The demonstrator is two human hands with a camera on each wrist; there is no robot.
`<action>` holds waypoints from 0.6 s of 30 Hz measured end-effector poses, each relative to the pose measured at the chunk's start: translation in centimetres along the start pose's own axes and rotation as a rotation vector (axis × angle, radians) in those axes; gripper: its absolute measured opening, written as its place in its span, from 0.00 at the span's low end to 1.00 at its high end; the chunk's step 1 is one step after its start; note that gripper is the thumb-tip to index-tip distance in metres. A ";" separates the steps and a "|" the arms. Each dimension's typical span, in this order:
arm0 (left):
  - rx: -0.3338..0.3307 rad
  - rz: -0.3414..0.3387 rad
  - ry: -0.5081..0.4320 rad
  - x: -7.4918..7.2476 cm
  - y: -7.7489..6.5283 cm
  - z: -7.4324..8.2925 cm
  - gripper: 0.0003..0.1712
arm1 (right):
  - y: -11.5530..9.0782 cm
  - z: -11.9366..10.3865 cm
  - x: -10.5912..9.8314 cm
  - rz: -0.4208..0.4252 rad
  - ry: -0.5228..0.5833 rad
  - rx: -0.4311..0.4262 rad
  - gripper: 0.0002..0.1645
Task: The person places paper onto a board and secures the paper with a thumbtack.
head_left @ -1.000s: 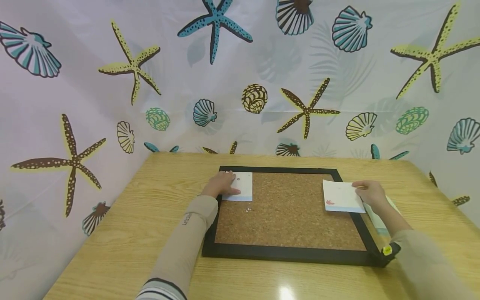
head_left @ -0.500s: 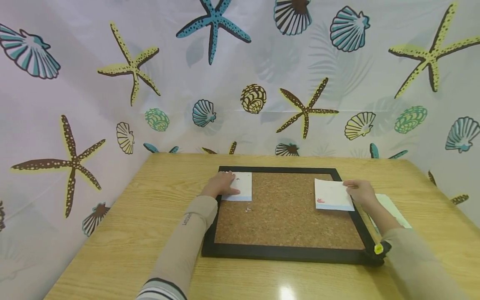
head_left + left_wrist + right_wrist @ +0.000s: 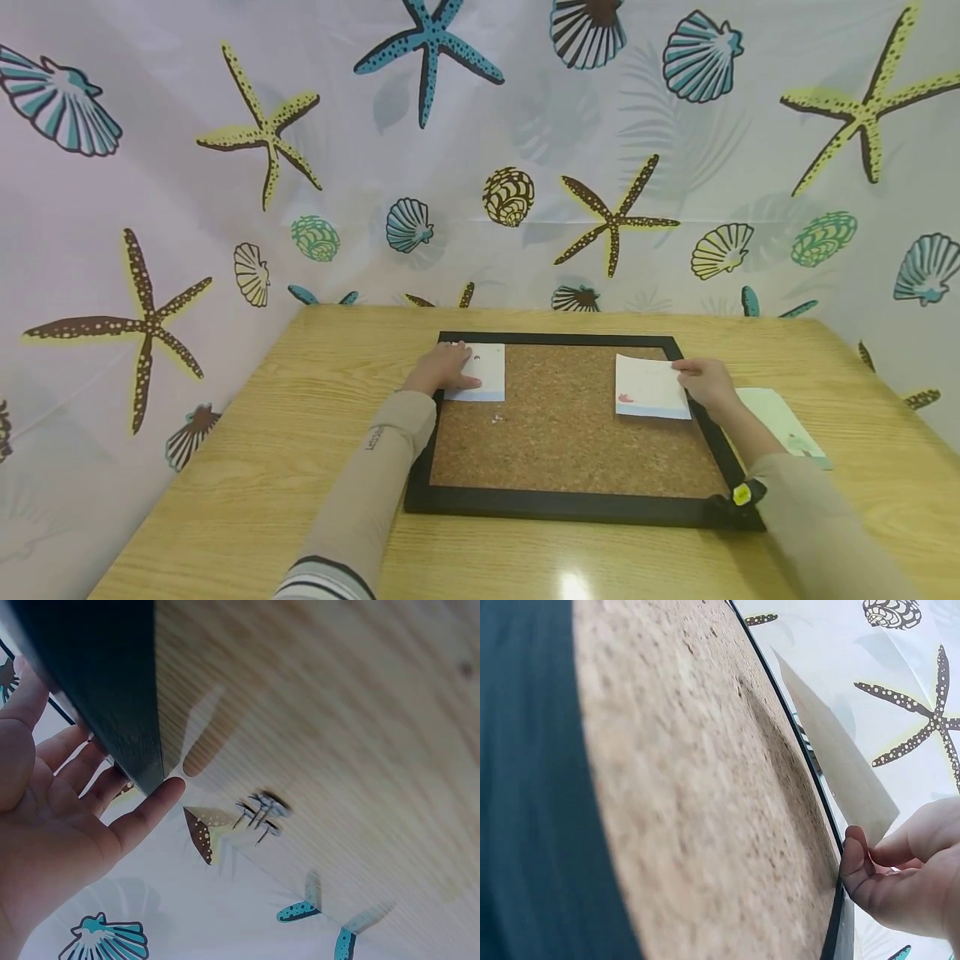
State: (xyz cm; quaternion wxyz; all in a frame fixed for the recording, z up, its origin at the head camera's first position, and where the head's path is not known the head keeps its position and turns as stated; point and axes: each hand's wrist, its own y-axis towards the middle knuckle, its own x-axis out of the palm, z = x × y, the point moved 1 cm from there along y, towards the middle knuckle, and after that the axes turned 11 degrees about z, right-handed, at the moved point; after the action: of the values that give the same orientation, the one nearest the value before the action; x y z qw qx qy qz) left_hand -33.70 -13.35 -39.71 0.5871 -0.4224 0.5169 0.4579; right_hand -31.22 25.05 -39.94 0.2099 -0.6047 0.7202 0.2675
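My left hand [image 3: 444,368] rests with fingers spread over the left edge of a white notepaper sheet [image 3: 490,372], at the back left corner of a black-framed cork board [image 3: 577,450]. In the left wrist view the hand [image 3: 82,795] lies alongside the black frame [image 3: 120,697], palm visible, one fingertip near the wooden table. My right hand [image 3: 708,387] pinches the right edge of another white sheet [image 3: 651,388] with a red drawing and blue bottom strip, over the board's right part. The right wrist view shows thumb and fingertips [image 3: 855,855] gripping this sheet [image 3: 832,750].
Small silvery pins [image 3: 497,418] lie on the cork below the left sheet. Several pins [image 3: 262,814] show in the left wrist view. A pale green sheet [image 3: 783,423] lies on the wooden table [image 3: 315,367] right of the board. A patterned curtain [image 3: 465,258] stands behind.
My right hand has carried its sheet leftward, from over the frame's right side to over the cork. The green sheet has come more into view. My left hand stays put.
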 end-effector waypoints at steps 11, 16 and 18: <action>0.012 0.009 0.009 0.4 0.3 -0.2 0.41 | 0.4 -0.7 1.0 0.015 0.042 0.026 0.20; 0.009 0.003 0.001 0.3 0.2 -0.2 0.41 | 0.5 -1.0 1.4 0.001 0.048 0.033 0.20; 0.012 0.005 0.005 0.3 0.2 -0.2 0.41 | 0.5 -1.1 1.5 -0.011 0.059 0.040 0.20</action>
State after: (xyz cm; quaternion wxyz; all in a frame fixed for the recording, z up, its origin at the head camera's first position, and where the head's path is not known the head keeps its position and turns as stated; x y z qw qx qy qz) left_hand -33.89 -13.49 -40.04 0.5872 -0.4187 0.5221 0.4553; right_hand -31.92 23.20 -39.96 0.2021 -0.6118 0.7281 0.2338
